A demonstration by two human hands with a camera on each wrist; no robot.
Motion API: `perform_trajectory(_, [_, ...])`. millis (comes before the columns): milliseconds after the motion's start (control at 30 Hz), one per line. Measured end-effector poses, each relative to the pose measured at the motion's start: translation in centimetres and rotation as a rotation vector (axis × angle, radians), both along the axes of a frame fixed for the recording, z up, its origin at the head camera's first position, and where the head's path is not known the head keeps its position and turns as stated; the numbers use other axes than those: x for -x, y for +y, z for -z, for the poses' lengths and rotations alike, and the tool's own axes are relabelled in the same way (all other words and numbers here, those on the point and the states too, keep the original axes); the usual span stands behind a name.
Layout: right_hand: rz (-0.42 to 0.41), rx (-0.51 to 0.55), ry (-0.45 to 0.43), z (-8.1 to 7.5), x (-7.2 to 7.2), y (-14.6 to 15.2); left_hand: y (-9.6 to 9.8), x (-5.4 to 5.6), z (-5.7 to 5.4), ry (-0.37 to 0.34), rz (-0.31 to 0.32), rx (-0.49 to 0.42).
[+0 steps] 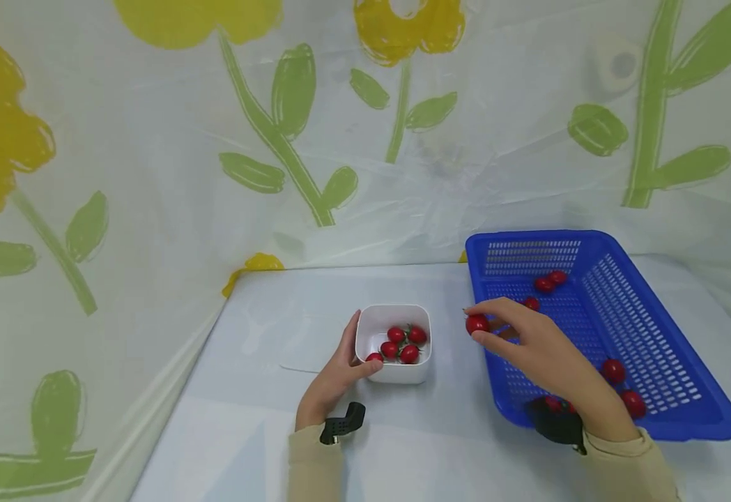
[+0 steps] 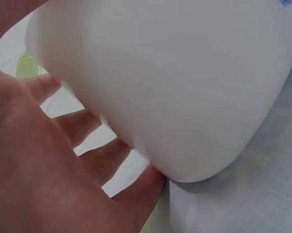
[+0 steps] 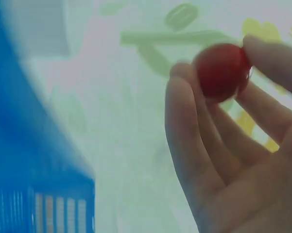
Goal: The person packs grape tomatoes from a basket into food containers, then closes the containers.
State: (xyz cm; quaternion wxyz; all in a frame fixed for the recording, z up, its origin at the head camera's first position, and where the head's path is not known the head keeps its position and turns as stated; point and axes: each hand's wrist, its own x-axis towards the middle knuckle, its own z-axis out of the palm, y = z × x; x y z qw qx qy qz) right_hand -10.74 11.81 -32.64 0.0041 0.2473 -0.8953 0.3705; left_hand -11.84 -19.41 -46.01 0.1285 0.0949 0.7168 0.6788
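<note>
A white square container (image 1: 398, 374) stands on the table with several cherry tomatoes (image 1: 410, 354) inside, some with green stems. My left hand (image 1: 338, 380) grips its left side, thumb over the near rim; in the left wrist view the fingers spread along the white wall (image 2: 175, 92). Between thumb and fingertips my right hand (image 1: 537, 348) pinches one red cherry tomato (image 1: 476, 323), held up over the left edge of the blue basket (image 1: 666, 317). The right wrist view shows that cherry tomato (image 3: 222, 72) at the fingertips.
In the blue basket lie more cherry tomatoes, a pair (image 1: 544, 284) at the back and others (image 1: 613, 371) near the front right. A white curtain (image 1: 171, 139) printed with yellow flowers hangs behind the table (image 1: 258, 404). Dark straps (image 1: 343, 422) circle both wrists.
</note>
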Motion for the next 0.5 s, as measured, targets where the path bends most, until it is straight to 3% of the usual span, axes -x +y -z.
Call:
perform_trajectory(267, [0.081, 0.192, 0.082, 1.1, -0.4, -4.5, -0.3, -0.5, 0.1, -0.015, -0.026, 0.063])
perform_trajectory(500, [0.129, 0.35, 0.115, 1.9, -0.1, -7.3, -0.1, -0.2, 0.1, -0.022, -0.02, 0.044])
